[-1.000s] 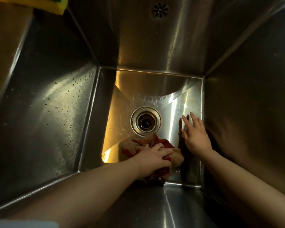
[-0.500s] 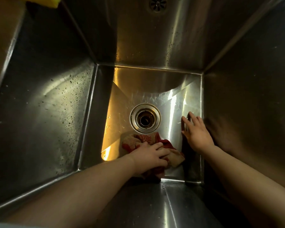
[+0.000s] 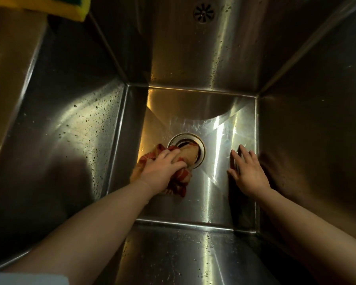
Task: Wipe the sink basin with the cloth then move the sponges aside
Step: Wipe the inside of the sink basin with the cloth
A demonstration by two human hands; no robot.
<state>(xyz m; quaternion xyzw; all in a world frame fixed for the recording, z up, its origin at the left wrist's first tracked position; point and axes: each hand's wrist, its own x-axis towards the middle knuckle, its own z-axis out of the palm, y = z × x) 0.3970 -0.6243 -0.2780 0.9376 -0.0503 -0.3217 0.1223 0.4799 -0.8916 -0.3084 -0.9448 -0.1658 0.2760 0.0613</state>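
Left hand (image 3: 161, 171) grips the bunched cloth (image 3: 183, 161) on the sink basin (image 3: 214, 202) floor, its far end overlapping the drain (image 3: 201, 149). Right hand (image 3: 249, 173) lies flat, fingers extended, right of the cloth. Sponge (image 3: 66, 6) at far-left rim.

The single head view looks steeply down from close above into the deep sink basin (image 3: 193, 105).

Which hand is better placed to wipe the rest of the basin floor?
Left: the left hand grips the cloth at the drain, while the right hand lies flat, empty, on the basin floor.
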